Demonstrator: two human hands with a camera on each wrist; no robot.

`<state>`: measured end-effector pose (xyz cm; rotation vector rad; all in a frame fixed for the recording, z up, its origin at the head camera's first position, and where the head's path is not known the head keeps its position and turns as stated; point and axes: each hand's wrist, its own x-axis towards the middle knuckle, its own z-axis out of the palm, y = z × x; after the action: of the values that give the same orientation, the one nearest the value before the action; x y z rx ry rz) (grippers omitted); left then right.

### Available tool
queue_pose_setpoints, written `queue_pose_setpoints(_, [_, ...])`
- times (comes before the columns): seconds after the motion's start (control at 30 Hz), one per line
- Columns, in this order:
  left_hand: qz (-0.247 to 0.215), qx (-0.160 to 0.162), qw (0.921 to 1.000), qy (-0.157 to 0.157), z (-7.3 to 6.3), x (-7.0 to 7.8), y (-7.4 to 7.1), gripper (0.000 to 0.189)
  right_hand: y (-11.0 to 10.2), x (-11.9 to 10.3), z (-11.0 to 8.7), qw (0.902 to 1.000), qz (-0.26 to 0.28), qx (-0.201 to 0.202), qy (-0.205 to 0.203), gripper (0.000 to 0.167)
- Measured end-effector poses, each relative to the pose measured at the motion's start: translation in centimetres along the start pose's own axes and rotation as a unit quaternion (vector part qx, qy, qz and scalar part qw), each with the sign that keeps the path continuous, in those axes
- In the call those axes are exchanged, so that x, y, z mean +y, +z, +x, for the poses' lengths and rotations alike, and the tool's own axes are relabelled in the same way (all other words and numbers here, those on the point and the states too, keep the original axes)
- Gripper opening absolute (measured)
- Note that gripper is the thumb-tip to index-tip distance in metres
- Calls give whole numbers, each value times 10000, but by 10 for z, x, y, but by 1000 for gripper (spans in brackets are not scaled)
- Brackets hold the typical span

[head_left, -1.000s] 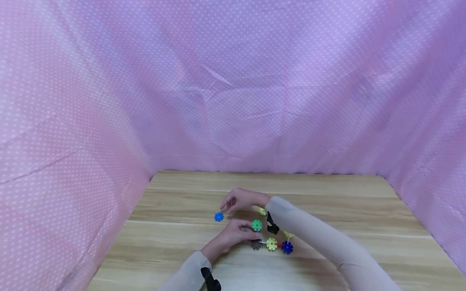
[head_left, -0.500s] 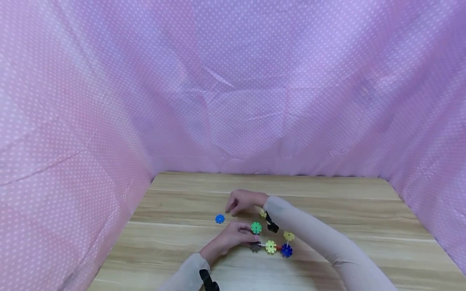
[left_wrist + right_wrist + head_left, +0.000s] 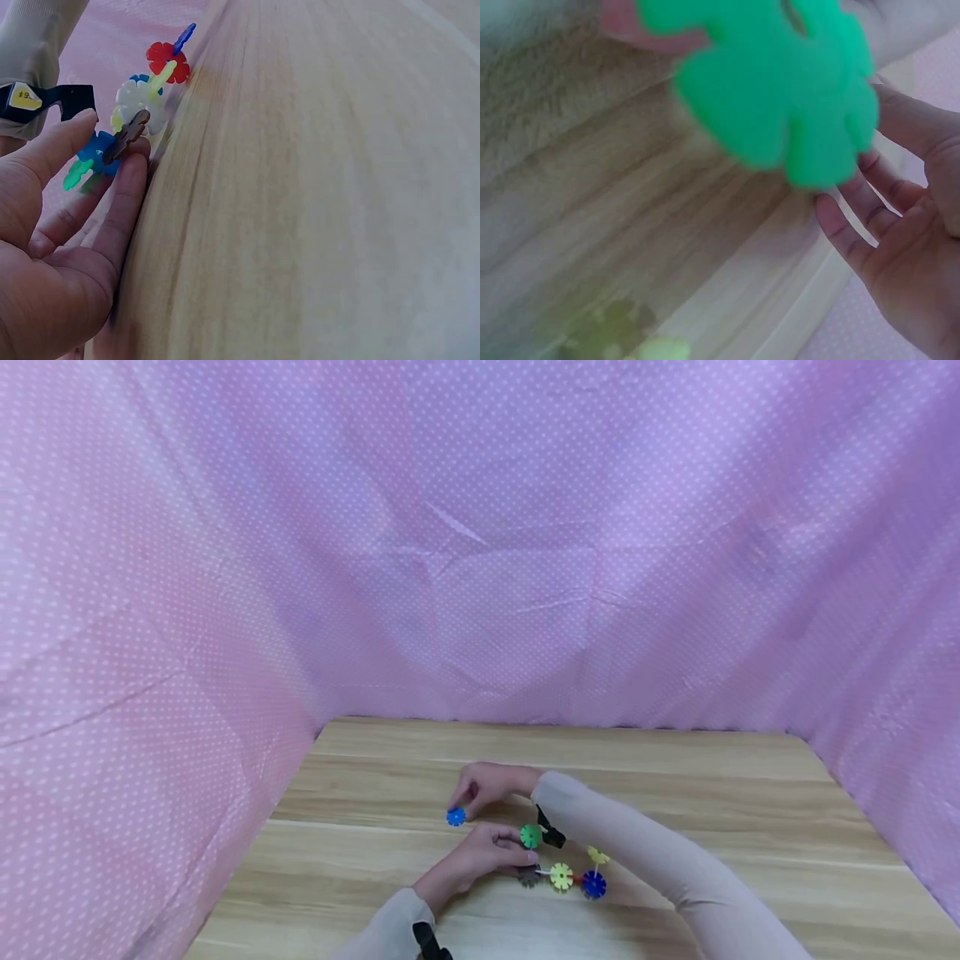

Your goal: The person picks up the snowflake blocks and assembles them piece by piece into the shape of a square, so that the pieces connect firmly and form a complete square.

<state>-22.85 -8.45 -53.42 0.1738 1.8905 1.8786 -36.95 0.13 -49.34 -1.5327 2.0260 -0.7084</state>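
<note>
Plastic snowflake discs with notched rims are slotted together into a chain on the table. Along it sit a green disc [image 3: 531,836], a dark brown disc [image 3: 126,137], a yellow disc [image 3: 561,877], a dark blue disc [image 3: 594,884] and another yellow disc [image 3: 597,855]. White [image 3: 141,105] and red [image 3: 169,61] discs stand crosswise between them. My left hand [image 3: 482,853] grips the chain's left end near the brown disc. Beyond it, my right hand [image 3: 487,783] pinches a loose blue disc [image 3: 456,817]; in the right wrist view the green disc hides that contact.
The wooden table [image 3: 360,860] carries the chain. Pink dotted cloth [image 3: 465,635] hangs around its back and sides. My right sleeve [image 3: 637,847] crosses over the chain's far side, and black straps [image 3: 551,831] circle both wrists.
My right hand has moved down and left onto the blue disc, from just beside it. The right forearm now covers the far yellow disc seen earlier. My left hand keeps its grip.
</note>
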Motion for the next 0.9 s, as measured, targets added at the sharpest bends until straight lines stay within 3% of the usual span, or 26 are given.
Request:
queue_pose_setpoints(0.27, [49,74,10000,-29,0,1,0,22,1,5,1,9970,-652,282,313,20])
queue_pose_setpoints(0.43, [37,74,10000,-16,2,0,0,20,-5,12,-10,9961,-610,397,493,20])
queue_pose_setpoints(0.57, [-28,103,9999,-43,3,-1,0,20,-11,19,-21,9951,-461,510,711,10])
queue_pose_setpoints(0.73, [-124,85,9999,-53,3,-1,0,18,-16,23,-32,9938,-283,681,827,11])
queue_pose_setpoints(0.9, [-79,84,9999,-54,2,2,1,17,-15,21,-36,9941,-271,715,774,29])
